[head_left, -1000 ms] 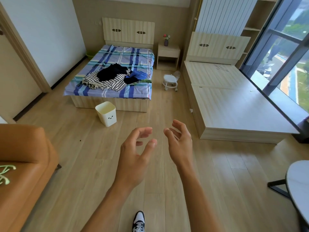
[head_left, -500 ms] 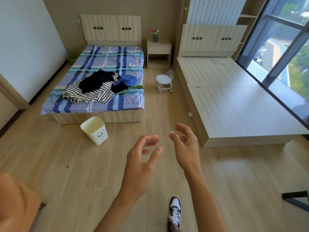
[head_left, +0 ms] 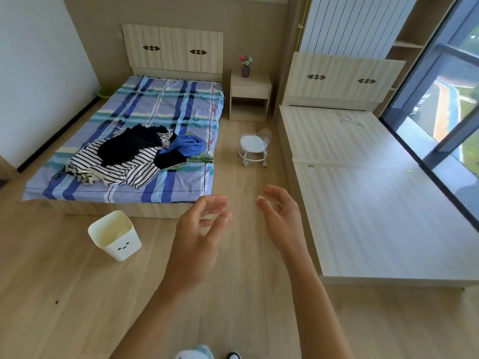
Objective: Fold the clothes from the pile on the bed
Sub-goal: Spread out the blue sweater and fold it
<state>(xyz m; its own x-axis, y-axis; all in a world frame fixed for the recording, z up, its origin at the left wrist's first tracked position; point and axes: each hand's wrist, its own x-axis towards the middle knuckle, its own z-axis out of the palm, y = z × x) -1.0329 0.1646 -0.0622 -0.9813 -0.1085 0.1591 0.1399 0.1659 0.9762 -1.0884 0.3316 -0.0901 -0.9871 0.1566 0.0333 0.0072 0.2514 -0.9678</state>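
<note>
A pile of clothes lies on the near half of the bed, which has a blue plaid sheet. The pile holds a black-and-white striped garment, a black one on top, a blue one and a green one at its right side. Both my hands are raised in front of me over the floor, well short of the bed. My left hand has loosely curved fingers and holds nothing. My right hand is also relaxed and empty.
A cream waste bin stands on the floor by the bed's foot. A small white wheeled stool sits between the beds. A bare wooden bed frame fills the right. A nightstand with a flower vase stands at the wall.
The view has moved forward toward the bed, which looks larger and nearer. The orange sofa at the left has left the view. Both hands stay raised and empty.
</note>
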